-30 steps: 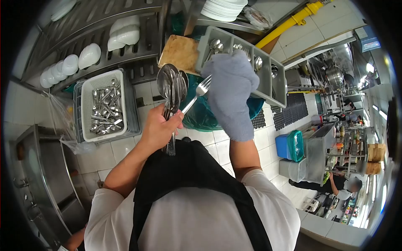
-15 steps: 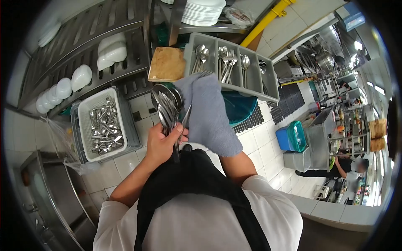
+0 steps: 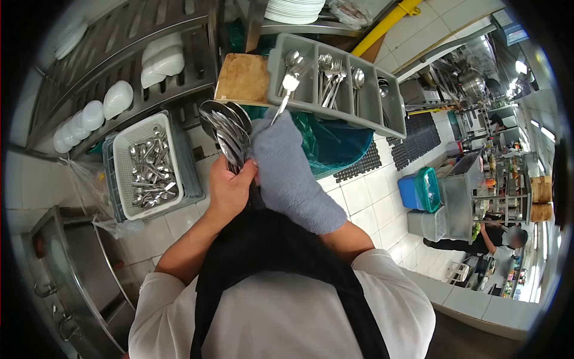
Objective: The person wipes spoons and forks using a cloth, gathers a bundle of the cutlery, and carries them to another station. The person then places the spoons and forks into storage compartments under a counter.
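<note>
1. Drying a single fork [image 3: 286,96] looks, as I judge it, to be the step in hand; its head, bright with glare, points up out of the grey cloth [image 3: 284,170].
2. My right hand is hidden inside that cloth, so I cannot tell how far its fingers close, though the fork seems pinched through the fabric.
3. My left hand [image 3: 232,185] is closed around a bundle of cutlery [image 3: 227,136], large spoon bowls at the top among slimmer pieces, just beside the cloth.
4. Ahead of me, over a teal-lined bin [image 3: 353,146], is the grey divided tray [image 3: 359,122]: spoons in its leftmost compartment, forks in the next. The fork overlaps the leftmost one in my view, but I cannot judge the gap.
5. To my left, well apart from my hands, a white basket [image 3: 121,179] holds jumbled cutlery.
6. The next move, I judge, calls for laying the fork among the other forks, freeing it cleanly from the cloth, with my left grip firm on the bundle.
</note>
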Motion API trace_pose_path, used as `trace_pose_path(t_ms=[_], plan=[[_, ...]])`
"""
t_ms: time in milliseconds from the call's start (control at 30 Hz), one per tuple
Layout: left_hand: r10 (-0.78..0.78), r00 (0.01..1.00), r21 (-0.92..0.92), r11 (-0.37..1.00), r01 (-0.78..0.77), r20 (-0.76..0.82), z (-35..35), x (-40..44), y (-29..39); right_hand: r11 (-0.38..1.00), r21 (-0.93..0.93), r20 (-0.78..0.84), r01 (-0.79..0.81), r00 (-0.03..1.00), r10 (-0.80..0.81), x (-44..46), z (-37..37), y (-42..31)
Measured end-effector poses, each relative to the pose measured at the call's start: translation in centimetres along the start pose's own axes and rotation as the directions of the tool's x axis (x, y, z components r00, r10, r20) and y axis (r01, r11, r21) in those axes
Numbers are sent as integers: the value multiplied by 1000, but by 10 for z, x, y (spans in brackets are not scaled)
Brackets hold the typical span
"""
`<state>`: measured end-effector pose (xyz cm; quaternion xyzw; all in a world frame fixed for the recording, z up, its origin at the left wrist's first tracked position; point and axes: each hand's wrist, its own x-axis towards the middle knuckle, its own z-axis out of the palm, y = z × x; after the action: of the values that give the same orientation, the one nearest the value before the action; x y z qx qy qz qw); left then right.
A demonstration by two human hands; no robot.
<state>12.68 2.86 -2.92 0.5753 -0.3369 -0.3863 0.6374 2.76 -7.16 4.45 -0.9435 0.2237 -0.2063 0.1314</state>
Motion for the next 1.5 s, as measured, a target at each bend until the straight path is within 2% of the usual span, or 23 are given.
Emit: trace_pose_path(t_ms=[33, 133, 233, 367, 467, 533, 567, 667, 733, 833, 933, 1033, 1133, 1267, 1367, 1433, 1500], plan=[[41, 999, 71, 997, -41, 2, -1, 3, -1, 999, 11, -14, 30, 999, -30, -4, 2, 5], [-234, 971, -129, 963, 239, 54, 3, 2, 14, 999, -15, -9, 38, 999, -39, -8, -10, 16], [-320, 944, -136, 934, 329, 83, -5, 1, 16, 968, -178, -16, -179, 984, 179, -11, -36, 46], [-370, 926, -292, 880, 374, 73, -9, -12, -1, 782, -390, -202, -486, 874, 443, -23, -55, 135], [-348, 928, -302, 878, 371, 132, -12, -16, -4, 662, -470, -256, -584, 808, 531, -29, -40, 209], [-329, 930, -316, 876, 365, 163, -11, -18, -5, 597, -506, -224, -623, 763, 606, -15, -21, 249], [-320, 929, -320, 874, 365, 187, -11, -19, -9, 549, -530, -193, -646, 722, 664, 0, -17, 262], [-283, 938, -329, 882, 337, 202, -8, -23, -9, 274, -652, -132, -707, 461, 877, 71, -35, 246], [-279, 946, -355, 878, 320, 164, -1, -24, -6, 379, -684, -73, -624, 575, 815, 68, -35, 239], [-278, 954, -298, 907, 298, 110, -1, -22, -7, 518, -715, 24, -471, 723, 691, 55, -33, 226], [-311, 949, -268, 912, 311, 41, -6, -18, -9, 624, -715, 106, -315, 834, 542, 47, -32, 218], [-304, 953, -256, 920, 297, 12, -9, -10, -9, 670, -651, 6, -356, 881, 474, 19, -59, 189], [-279, 960, -285, 921, 267, -4, -7, -4, 4, 759, -502, -95, -415, 899, 428, -4, -79, 139], [-216, 976, -296, 930, 218, 40, -2, 5, 8, 888, -252, -95, -385, 923, 374, -19, -65, 69], [-191, 980, -297, 934, 199, 55, 14, 9, 12, 944, -72, 4, -323, 946, 324, -25, -29, 29], [-200, 977, -254, 943, 213, 78, 18, 7, 13, 971, -22, 37, -238, 970, 239, -18, -8, 21], [-226, 968, -173, 955, 243, 109, 16, 4, 14, 998, -61, 47, -8, 999, 11, -10, -13, 26]])
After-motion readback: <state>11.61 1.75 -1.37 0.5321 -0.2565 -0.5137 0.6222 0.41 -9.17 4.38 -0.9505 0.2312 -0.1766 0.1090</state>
